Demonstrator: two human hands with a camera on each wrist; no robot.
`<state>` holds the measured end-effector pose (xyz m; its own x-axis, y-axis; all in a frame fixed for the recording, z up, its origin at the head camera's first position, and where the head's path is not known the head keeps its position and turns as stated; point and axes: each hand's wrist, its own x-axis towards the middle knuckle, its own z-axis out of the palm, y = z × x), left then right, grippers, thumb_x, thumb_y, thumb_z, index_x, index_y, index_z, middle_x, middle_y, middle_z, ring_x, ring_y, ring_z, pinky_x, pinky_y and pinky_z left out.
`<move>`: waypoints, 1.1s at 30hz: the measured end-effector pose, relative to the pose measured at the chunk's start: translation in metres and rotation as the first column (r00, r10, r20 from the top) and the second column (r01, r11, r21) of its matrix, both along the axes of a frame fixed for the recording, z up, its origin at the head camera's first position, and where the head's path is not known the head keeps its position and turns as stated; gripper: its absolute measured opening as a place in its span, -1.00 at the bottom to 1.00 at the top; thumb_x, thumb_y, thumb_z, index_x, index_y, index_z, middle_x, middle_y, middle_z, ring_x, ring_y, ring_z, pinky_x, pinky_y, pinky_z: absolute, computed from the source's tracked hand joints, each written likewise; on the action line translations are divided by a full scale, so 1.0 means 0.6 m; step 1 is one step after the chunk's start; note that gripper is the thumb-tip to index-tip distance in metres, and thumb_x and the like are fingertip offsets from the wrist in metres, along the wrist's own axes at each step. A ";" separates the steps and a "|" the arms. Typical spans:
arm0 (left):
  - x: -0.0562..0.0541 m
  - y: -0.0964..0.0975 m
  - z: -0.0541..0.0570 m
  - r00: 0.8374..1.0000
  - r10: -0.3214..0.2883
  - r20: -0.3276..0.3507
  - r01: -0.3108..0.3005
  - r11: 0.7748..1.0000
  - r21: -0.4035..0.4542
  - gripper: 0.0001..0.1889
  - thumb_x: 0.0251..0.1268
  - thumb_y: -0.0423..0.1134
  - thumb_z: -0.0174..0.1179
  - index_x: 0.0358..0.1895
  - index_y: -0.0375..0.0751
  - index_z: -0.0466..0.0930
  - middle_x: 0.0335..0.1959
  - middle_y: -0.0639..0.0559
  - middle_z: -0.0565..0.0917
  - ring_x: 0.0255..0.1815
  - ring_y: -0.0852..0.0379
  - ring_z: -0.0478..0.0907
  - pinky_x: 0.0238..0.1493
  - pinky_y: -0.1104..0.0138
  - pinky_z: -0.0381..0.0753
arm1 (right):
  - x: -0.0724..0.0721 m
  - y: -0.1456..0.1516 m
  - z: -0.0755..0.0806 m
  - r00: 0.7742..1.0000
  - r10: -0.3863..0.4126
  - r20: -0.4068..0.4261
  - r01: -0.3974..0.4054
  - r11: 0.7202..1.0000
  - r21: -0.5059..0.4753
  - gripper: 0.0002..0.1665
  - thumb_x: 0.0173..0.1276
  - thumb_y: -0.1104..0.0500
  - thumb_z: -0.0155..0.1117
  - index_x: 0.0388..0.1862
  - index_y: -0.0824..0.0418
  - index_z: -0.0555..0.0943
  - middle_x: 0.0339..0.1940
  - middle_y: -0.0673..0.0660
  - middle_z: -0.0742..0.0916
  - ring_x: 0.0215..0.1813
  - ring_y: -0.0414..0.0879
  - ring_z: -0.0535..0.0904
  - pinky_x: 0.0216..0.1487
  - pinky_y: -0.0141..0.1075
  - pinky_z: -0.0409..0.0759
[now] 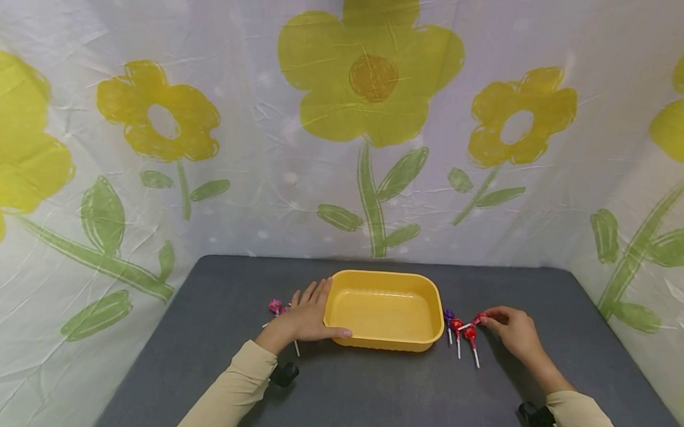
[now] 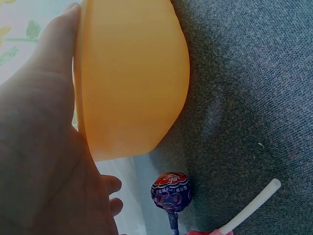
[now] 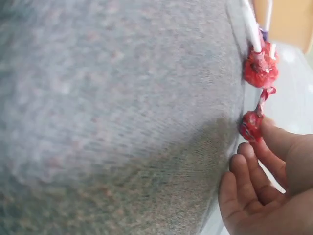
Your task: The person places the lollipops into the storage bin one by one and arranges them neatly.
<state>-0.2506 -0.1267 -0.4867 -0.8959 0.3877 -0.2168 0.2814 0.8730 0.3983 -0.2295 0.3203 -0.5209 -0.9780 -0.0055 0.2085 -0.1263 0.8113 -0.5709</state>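
My left hand [image 1: 309,317]: fingers extended, resting against the yellow tray [image 1: 384,341]
My right hand [image 1: 514,330]: pinching a red lollipop [image 1: 479,318]

My basin [image 1: 384,307] sits on the table [image 1: 366,398], with the curtain [image 1: 366,195] behind it and my left hand [image 1: 310,315] on its left end. Left of the basin, some lollipops [image 1: 275,306] lie partly hidden by that hand. Just right of the basin lie more lollipops [image 1: 470,334]; farther right of it is my right hand [image 1: 513,330], one lollipop [image 1: 480,317] at its fingertips.
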 end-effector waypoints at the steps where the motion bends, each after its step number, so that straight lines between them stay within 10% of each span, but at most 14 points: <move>1: 0.000 0.000 0.000 1.000 -0.001 0.000 0.001 1.000 -0.001 0.37 -0.04 0.63 0.10 0.61 -0.15 -0.41 0.67 -0.15 -0.19 0.67 -0.22 -0.23 0.55 -0.27 -0.24 | -0.001 0.000 0.000 1.000 0.004 0.004 -0.004 1.000 0.001 -0.75 0.33 0.17 0.37 -0.15 0.35 0.72 -0.21 0.32 0.80 -0.17 0.19 0.71 -0.21 -0.07 0.61; 12: 0.001 0.001 0.002 1.000 0.007 0.004 -0.007 1.000 0.001 0.37 -0.03 0.61 0.12 0.61 -0.16 -0.41 0.66 -0.15 -0.19 0.67 -0.22 -0.23 0.55 -0.26 -0.23 | -0.005 -0.005 0.009 0.992 0.013 0.124 -0.013 1.000 0.001 -0.57 0.38 0.00 0.32 -0.08 0.39 0.70 -0.15 0.35 0.78 -0.15 0.14 0.69 -0.22 -0.09 0.61; 33: -0.001 0.001 -0.004 1.000 0.008 0.004 -0.008 1.000 0.000 0.38 -0.05 0.63 0.11 0.62 -0.14 -0.42 0.67 -0.14 -0.20 0.67 -0.21 -0.25 0.56 -0.25 -0.27 | -0.013 -0.003 0.023 1.000 -0.031 0.006 0.031 0.991 -0.133 -0.63 0.38 0.07 0.34 0.02 0.29 0.69 -0.11 0.30 0.80 -0.32 -0.57 0.52 -0.33 -0.43 0.55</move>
<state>-0.2509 -0.1259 -0.4892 -0.8982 0.3800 -0.2208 0.2722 0.8754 0.3994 -0.2375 0.3188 -0.5068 -0.9780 0.0523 0.2017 -0.0999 0.7319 -0.6741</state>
